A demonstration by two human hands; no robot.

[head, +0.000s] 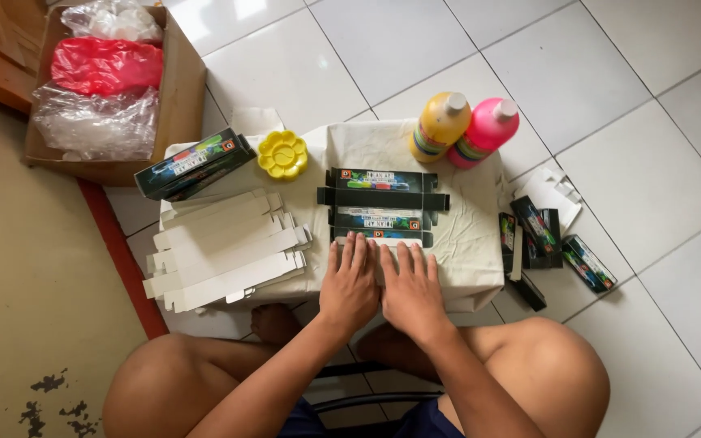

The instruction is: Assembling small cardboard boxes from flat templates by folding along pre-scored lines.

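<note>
While you sit behind the low cloth-covered table (472, 235):
Left hand (349, 284): flat, fingers spread, grasping nothing, pressing the flattened carton (381, 212).
Right hand (410, 290): flat beside it, released.
Carton: mostly just beyond your fingertips.
Far right: yellow paint bottle (439, 126).

A yellow bottle (440, 124) and a pink bottle (487, 131) stood at one o'clock, a yellow flower-shaped palette (282, 154) at eleven. Black printed cartons (381, 191) with green and red patches lay on a cream cloth (472, 219); white carton blanks (225, 251) lay at nine o'clock.
</note>
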